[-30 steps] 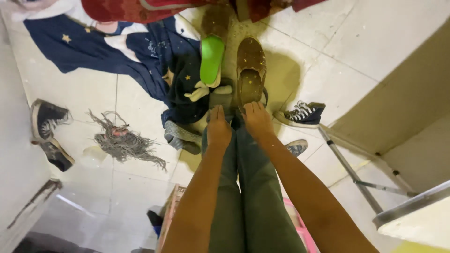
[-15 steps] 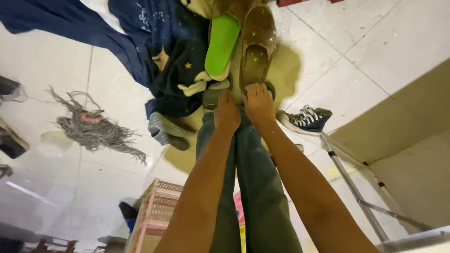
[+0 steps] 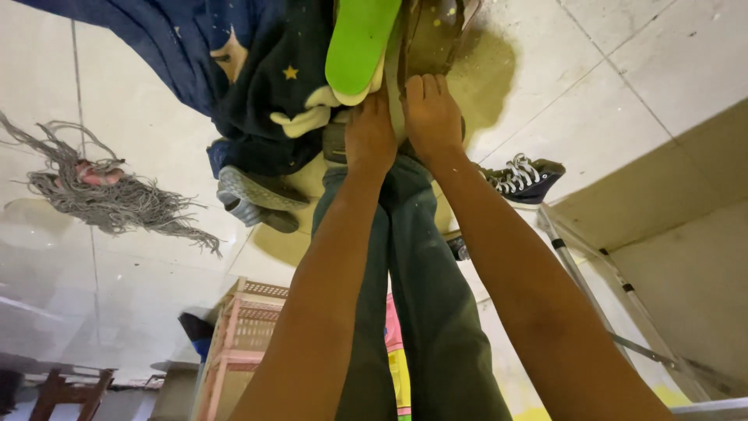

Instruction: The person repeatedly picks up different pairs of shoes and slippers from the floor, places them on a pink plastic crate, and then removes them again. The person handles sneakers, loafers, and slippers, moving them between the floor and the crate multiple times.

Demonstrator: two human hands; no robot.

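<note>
Centrally, two hands, left hand [image 3: 369, 136] and right hand [image 3: 431, 117], each close on the waistband of one grey-green pair of trousers [image 3: 417, 296] held up over the tiled floor [image 3: 623, 62]. Around: one green insole [image 3: 358, 43], one brown sandal [image 3: 436, 35], one dark laced sneaker [image 3: 523, 178], one starred navy cloth [image 3: 257, 86], one stringy grey mop head [image 3: 109, 199], one pink slatted crate [image 3: 241, 343].

Both hands, the left hand [image 3: 370, 136] and the right hand [image 3: 431, 117], press on grey-green trousers [image 3: 421, 296], hemmed in ahead by a green insole [image 3: 358, 43] and a brown sandal [image 3: 436, 35]. To the left a dark blue star-patterned cloth [image 3: 257, 86] and grey-soled shoes [image 3: 253, 199] crowd the tiles. To the right, bare pale floor tiles [image 3: 623, 70] lie open, bounded nearer by a black laced sneaker [image 3: 522, 178] and a metal frame [image 3: 580, 277].
</note>
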